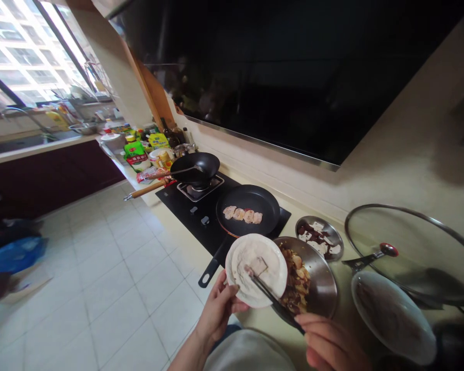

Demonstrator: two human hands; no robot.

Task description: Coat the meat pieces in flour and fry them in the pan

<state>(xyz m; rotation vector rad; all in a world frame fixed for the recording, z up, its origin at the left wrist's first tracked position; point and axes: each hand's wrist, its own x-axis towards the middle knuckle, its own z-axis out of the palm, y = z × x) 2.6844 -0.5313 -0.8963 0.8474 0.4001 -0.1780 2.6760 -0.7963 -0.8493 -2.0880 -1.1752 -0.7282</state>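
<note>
Left hand [221,299] clamped on the rim of a shallow round white bowl [232,270], thumb over the edge; bowl held aloft, partly over a wide round stainless-steel bowl [325,283] of brown chunky food [297,273]; right hand [328,342] closed round slim dark chopsticks [272,298], tips beside a flat pale piece [259,266] in white powder [240,257]; cannot tell if tips grip it.

Risks, as judged: a tilt of that one-sided hold could shed powder into the steel bowl; a loose pinch could let the coated piece slip.

Around: round black frying pan [261,198] with pale slices [243,214] just beyond; its black handle [212,272] juts near the left hand, an obstacle; black wok [185,167] farther off; large clear glass lid [413,239] at right.
</note>
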